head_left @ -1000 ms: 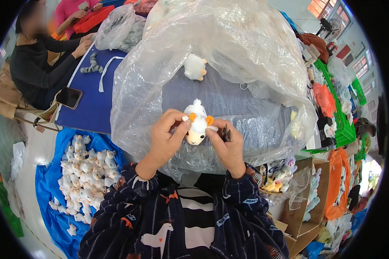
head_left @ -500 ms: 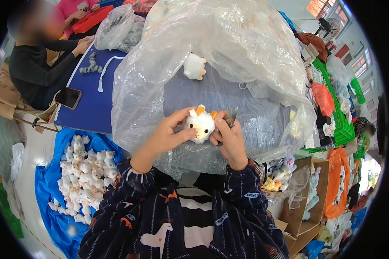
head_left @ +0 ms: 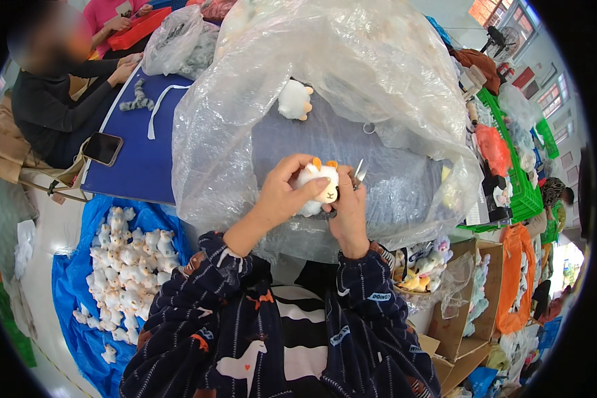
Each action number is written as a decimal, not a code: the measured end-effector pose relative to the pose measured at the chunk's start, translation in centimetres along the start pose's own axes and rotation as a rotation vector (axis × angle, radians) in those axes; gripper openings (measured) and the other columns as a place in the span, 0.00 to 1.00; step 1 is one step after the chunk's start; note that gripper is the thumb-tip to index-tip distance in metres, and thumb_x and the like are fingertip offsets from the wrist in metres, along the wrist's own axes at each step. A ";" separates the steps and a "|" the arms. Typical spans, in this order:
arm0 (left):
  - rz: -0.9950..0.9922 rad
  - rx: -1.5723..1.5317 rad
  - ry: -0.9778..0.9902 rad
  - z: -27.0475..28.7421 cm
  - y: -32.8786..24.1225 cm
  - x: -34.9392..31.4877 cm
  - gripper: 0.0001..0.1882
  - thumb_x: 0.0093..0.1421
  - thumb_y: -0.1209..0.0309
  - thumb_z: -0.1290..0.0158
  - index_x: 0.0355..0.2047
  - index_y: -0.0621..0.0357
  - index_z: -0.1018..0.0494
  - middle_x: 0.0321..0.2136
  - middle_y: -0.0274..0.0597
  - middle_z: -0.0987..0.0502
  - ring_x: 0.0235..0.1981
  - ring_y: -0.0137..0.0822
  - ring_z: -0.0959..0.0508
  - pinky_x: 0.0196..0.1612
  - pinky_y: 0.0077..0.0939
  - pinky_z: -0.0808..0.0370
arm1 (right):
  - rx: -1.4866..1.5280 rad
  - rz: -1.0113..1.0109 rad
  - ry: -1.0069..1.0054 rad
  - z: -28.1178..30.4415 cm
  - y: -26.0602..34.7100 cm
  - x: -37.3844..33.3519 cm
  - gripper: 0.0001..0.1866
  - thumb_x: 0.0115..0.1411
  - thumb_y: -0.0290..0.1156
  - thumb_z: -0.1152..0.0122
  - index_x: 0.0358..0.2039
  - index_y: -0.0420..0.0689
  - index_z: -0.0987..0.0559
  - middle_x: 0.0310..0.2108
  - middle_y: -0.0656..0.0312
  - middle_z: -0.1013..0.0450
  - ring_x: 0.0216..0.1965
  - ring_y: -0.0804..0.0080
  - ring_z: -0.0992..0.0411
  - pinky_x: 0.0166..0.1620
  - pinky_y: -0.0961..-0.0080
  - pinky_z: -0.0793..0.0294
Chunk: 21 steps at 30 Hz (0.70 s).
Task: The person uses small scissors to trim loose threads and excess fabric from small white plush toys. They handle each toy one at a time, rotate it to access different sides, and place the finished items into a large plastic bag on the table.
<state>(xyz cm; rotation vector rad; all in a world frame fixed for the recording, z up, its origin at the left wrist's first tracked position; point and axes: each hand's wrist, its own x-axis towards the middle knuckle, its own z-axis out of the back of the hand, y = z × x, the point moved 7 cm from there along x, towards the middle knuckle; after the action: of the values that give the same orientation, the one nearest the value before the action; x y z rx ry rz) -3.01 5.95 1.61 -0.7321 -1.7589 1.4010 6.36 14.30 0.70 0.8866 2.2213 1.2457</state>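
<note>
A small white plush sheep (head_left: 310, 178) with orange horns or ears is held over the plastic-covered table, its face turned to the right. My left hand (head_left: 282, 198) is closed round its body, the thumb lying across its head. Against the toy's right side is my right hand (head_left: 350, 215), fingers curled round a small pair of scissors (head_left: 359, 171) whose metal blades point up and away. A second white plush body (head_left: 294, 99) with orange feet lies farther back, at the mouth of the clear plastic bag (head_left: 391, 73).
Many white plush toys (head_left: 123, 275) fill a blue sheet (head_left: 69, 292) at lower left. A phone (head_left: 103, 149) lies on the blue table (head_left: 136, 172), where a co-worker (head_left: 60, 106) sits. Green crates (head_left: 525, 199) and a cardboard box (head_left: 454, 325) stand to the right.
The sheep has turned from facing me to facing right. My left hand has moved slightly right and up with it. A blurred white toy on the blue sheet now lies sharp and still.
</note>
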 end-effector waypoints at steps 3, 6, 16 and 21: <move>-0.088 0.084 0.075 1.2 0.6 0.0 0.26 0.50 0.66 0.41 0.47 0.63 0.35 0.39 0.45 0.31 0.43 0.34 0.30 0.42 0.26 0.31 | 0.007 0.053 0.165 0.2 1.0 0.5 0.12 0.61 0.38 0.50 0.30 0.42 0.29 0.19 0.70 0.38 0.15 0.87 0.45 0.17 0.85 0.45; -0.090 0.323 0.137 0.6 -0.6 -0.6 0.31 0.48 0.65 0.40 0.50 0.64 0.38 0.43 0.51 0.34 0.47 0.40 0.32 0.45 0.30 0.32 | 0.123 -0.014 0.135 1.1 0.5 1.6 0.11 0.61 0.37 0.51 0.31 0.43 0.29 0.19 0.71 0.39 0.15 0.88 0.47 0.17 0.85 0.46; 0.074 -0.340 -0.156 2.7 1.0 0.4 0.21 0.51 0.69 0.42 0.43 0.66 0.33 0.37 0.41 0.26 0.36 0.27 0.26 0.36 0.20 0.28 | -0.895 0.480 0.189 -0.7 3.1 -1.8 0.16 0.52 0.27 0.39 0.42 0.41 0.29 0.30 0.64 0.30 0.21 0.78 0.32 0.24 0.83 0.32; 0.112 -0.213 -0.210 2.7 1.4 0.6 0.18 0.54 0.68 0.44 0.42 0.65 0.32 0.36 0.40 0.26 0.34 0.26 0.26 0.35 0.20 0.28 | -1.142 0.817 0.232 -3.1 2.6 -3.1 0.18 0.47 0.25 0.36 0.40 0.44 0.28 0.29 0.60 0.30 0.22 0.69 0.29 0.25 0.79 0.29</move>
<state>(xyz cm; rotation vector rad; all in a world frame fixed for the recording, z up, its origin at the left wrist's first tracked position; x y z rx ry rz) -5.62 5.30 0.05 -0.8317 -2.0824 1.4215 7.32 11.32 4.65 1.1372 0.8235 2.6280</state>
